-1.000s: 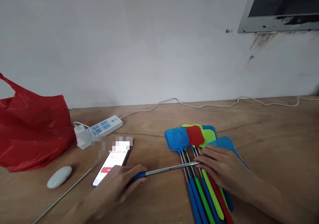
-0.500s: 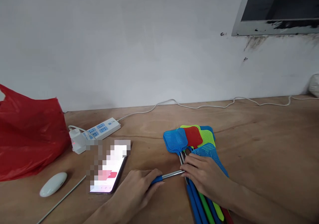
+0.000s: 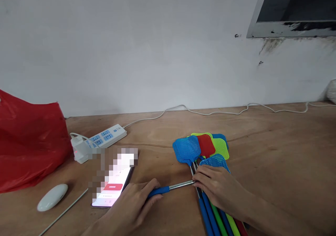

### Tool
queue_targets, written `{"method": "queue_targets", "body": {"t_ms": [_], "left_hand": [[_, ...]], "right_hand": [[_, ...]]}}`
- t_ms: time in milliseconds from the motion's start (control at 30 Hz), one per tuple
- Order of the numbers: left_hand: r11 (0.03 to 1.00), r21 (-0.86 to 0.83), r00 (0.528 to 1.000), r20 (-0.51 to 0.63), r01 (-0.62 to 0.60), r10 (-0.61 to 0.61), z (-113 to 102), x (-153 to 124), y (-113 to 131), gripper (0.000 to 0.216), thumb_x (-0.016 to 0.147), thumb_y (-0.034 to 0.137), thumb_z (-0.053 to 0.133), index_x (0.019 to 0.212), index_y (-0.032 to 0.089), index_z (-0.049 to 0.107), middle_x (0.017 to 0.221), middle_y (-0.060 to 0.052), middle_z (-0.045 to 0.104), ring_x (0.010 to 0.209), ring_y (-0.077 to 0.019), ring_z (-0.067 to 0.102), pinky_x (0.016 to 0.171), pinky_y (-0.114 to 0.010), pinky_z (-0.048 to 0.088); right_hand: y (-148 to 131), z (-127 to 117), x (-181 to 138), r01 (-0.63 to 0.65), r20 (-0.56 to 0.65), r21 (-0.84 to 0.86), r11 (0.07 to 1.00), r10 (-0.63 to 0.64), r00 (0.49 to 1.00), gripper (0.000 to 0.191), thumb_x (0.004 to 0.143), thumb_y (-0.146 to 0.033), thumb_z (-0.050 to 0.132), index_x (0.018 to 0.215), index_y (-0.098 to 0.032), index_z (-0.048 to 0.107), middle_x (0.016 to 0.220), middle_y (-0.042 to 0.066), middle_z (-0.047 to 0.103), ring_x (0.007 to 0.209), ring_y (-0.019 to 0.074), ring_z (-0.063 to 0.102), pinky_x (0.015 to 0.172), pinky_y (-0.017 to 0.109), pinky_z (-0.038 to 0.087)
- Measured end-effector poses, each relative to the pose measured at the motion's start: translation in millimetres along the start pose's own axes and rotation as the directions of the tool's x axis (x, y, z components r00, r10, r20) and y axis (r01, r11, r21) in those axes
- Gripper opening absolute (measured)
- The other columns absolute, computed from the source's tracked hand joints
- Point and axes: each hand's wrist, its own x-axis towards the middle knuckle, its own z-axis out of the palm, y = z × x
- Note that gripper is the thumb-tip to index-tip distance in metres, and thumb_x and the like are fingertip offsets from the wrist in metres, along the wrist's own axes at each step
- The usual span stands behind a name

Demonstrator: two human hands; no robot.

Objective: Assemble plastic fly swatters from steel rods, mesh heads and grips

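Where it lies crosswise on the tabletop (image 3: 275, 152), the swatter rod (image 3: 181, 185) points handle-left: left hand (image 3: 131, 206) closed round its blue grip, right hand (image 3: 219, 190) seemingly pinching its far end over the swatter pile (image 3: 207, 146); it looks shorter than earlier.

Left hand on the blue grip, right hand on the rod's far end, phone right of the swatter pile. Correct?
No. Head view: the phone lies left of the swatter pile, beside the left hand. Blue grip, rod and right hand as stated.
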Motion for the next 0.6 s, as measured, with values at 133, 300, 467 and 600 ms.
{"method": "queue_targets", "body": {"t_ms": [133,300,467,600], "left_hand": [[1.0,0.014,0.999,-0.038,-0.011,0.012,4.1,6.0,3.6,0.028,0.107,0.038,0.031,0.098,0.025,0.053,0.078,0.001,0.07,0.062,-0.0195,0.066,0.056,-0.027,0.043],[0.999,-0.034,0.999,-0.041,0.023,-0.025,3.3,9.5,2.5,0.029,0.108,0.041,0.03,0.1,0.025,0.054,0.084,0.0,0.071,0.07,-0.0213,0.069,0.06,-0.028,0.045],[0.992,-0.086,0.994,-0.044,0.092,-0.096,1.6,5.4,-1.2,0.03,0.107,0.044,0.032,0.1,0.025,0.054,0.085,0.001,0.071,0.072,-0.0205,0.068,0.062,-0.028,0.046],[0.989,-0.103,0.982,-0.146,0.105,-0.119,1.3,1.5,-5.7,0.037,0.107,0.049,0.029,0.092,0.026,0.054,0.079,0.001,0.07,0.067,-0.0201,0.067,0.059,-0.028,0.046]], "right_hand": [[1.6,2.6,3.4,0.009,0.013,0.013,1.0,-0.01,1.0,0.017,0.088,-0.001,0.06,0.083,-0.016,0.064,0.081,0.002,0.068,0.073,0.0189,0.065,0.06,0.03,0.049],[4.7,1.9,7.3,0.017,-0.015,-0.039,0.999,-0.018,1.0,0.015,0.095,-0.009,0.056,0.089,-0.018,0.067,0.086,0.004,0.071,0.076,0.0194,0.066,0.064,0.031,0.052],[5.7,-15.9,9.6,-0.057,-0.135,-0.02,0.998,0.054,0.989,0.014,0.098,-0.021,0.057,0.109,-0.02,0.067,0.104,0.006,0.073,0.092,0.0242,0.064,0.083,0.04,0.053],[21.2,-29.4,4.8,-0.244,-0.273,0.005,0.97,0.236,0.933,0.029,0.099,-0.029,0.054,0.126,-0.021,0.06,0.129,0.012,0.064,0.119,0.0318,0.057,0.103,0.055,0.044]]}}
